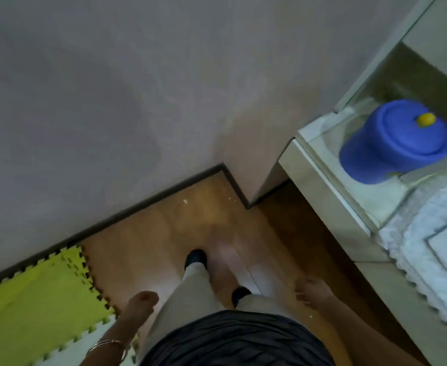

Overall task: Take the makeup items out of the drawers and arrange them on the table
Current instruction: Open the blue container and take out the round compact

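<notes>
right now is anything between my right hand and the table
Nothing visible does: the right hand hangs empty beside the table, with only wooden floor between them. No makeup items show in this view.

No legible text, labels or numbers in view
Frame soft with motion blur; the blue lidded container (391, 151) and its yellow knob (426, 119) show plain colour only, and the pale cabinet (320, 186), the green foam mat (32, 299) and the wall (111, 101) carry no lettering, brand mark or sign that can be made out
</notes>
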Available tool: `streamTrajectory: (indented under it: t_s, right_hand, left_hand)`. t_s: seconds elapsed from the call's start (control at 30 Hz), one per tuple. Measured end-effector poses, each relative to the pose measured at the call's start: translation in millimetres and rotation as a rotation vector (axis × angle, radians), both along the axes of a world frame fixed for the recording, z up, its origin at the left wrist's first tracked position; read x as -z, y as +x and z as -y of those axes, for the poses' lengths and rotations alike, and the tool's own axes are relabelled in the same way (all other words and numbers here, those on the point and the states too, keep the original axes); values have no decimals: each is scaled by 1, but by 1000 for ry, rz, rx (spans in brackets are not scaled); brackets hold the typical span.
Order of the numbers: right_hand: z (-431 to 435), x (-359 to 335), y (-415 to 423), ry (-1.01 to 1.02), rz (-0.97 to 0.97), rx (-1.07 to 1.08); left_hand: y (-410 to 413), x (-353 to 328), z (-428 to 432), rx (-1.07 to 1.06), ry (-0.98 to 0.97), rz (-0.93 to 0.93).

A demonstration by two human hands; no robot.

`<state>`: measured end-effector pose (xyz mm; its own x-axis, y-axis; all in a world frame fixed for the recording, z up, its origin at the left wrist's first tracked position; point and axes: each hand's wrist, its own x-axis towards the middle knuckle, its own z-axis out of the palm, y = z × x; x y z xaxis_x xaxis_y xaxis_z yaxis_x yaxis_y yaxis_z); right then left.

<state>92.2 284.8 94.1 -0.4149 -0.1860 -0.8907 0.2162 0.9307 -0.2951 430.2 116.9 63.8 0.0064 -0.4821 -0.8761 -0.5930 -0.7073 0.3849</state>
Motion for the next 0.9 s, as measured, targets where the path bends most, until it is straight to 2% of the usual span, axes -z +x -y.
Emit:
streamTrajectory:
  t_s: [0.17, 0.3, 0.53, 0.63, 0.7, 0.77, 0.9]
  right_hand:
    - [32, -13, 32, -106, -13, 202]
    - [49, -16, 45, -153, -2, 343]
    - [19, -5, 46, -94, 25, 581]
    - [5, -2, 35, -17, 51, 639]
    - [2, -5, 21, 0, 72, 646]
    - [4, -11, 0, -51, 22, 655]
    - [23, -43, -46, -211, -244, 622]
  left_hand:
    - [-19, -3, 107, 186, -60, -35]
    - [-63, -7, 150, 342, -83, -78]
    - [-159, -16, 173, 660, -15, -27]
    - [-202, -30, 171, 822, -124, -57]
    - [-234, -47, 166, 908, -201, -144]
    - [-272, -65, 160, 978, -258, -249]
    - [-339, -99, 150, 1208, -357, -399]
